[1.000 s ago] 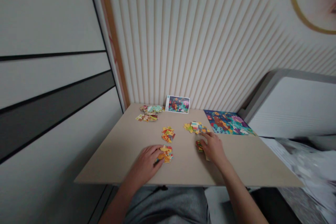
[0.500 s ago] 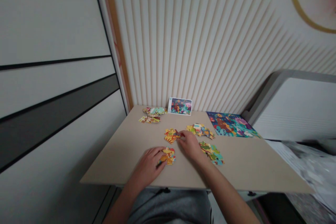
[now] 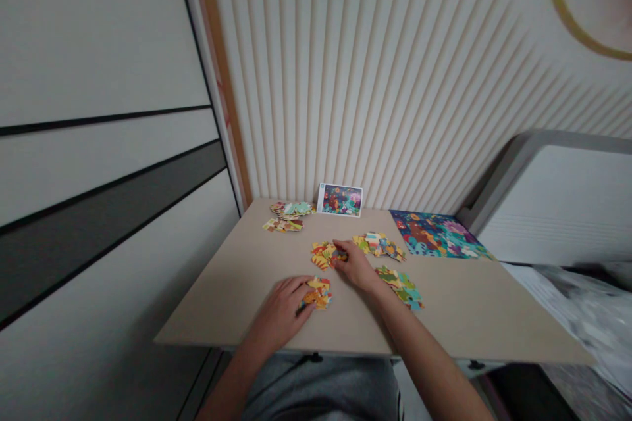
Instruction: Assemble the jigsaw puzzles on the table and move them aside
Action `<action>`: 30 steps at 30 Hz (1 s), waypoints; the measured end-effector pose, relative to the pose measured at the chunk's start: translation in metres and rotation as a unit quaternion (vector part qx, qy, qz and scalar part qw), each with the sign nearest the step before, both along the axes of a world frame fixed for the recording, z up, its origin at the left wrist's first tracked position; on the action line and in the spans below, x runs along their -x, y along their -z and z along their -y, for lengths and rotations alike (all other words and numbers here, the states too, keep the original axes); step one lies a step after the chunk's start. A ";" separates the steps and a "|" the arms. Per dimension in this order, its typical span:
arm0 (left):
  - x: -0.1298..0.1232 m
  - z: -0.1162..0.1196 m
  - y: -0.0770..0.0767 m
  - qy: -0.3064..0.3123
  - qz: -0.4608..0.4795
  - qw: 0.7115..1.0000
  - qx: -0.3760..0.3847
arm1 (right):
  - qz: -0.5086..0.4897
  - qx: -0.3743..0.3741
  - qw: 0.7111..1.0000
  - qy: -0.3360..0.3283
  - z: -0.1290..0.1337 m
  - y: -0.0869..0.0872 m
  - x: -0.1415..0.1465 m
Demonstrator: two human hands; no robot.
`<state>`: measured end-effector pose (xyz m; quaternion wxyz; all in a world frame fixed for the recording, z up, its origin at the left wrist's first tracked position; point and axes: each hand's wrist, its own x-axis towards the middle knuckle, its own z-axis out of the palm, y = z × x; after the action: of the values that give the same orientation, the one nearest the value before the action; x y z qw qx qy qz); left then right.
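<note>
My left hand (image 3: 284, 309) rests on the table near the front edge, its thumb and fingers curled round the left side of a small stack of orange and yellow puzzle pieces (image 3: 320, 291). Farther back, my right hand (image 3: 356, 268) pinches a dark puzzle piece (image 3: 340, 255) between thumb and fingers. That piece lies against the right side of a cluster of yellow and red puzzle pieces (image 3: 322, 255); whether it is joined to them I cannot tell. Right of that hand are a heap of mixed pieces (image 3: 379, 245) and a pile of green and teal pieces (image 3: 402, 286).
At the back left lie more stacked pieces (image 3: 292, 210). A picture card (image 3: 340, 200) leans near the ribbed wall. A finished-looking underwater picture (image 3: 439, 235) lies flat at the back right of the beige table (image 3: 222, 289). Clear plastic (image 3: 582, 309) sits beyond the right edge.
My right hand has shifted slightly, its index finger now reaching over the pinched piece beside the yellow and red cluster. My left hand keeps its place at the stack.
</note>
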<state>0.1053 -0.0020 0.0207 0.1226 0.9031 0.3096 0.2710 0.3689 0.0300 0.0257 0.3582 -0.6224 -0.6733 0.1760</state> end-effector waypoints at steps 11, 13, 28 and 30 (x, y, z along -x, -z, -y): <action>0.000 0.000 0.002 0.004 -0.010 1.000 0.003 | 0.167 0.005 0.980 0.111 0.077 -0.031 -0.074; 0.000 -0.001 0.002 0.003 -0.010 1.000 0.004 | 0.210 -0.004 0.972 0.105 0.074 -0.031 -0.055; 0.000 -0.002 0.004 0.002 -0.007 1.000 -0.006 | 0.074 0.012 0.993 0.093 0.040 -0.023 0.005; 0.000 -0.002 0.003 0.001 -0.004 1.000 -0.005 | 0.014 0.012 0.994 0.106 0.056 -0.024 -0.018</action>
<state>0.1052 0.0000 0.0178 0.1172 0.9053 0.3077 0.2683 0.3869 -0.0257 0.0497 0.3576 -0.6974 -0.6060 0.1364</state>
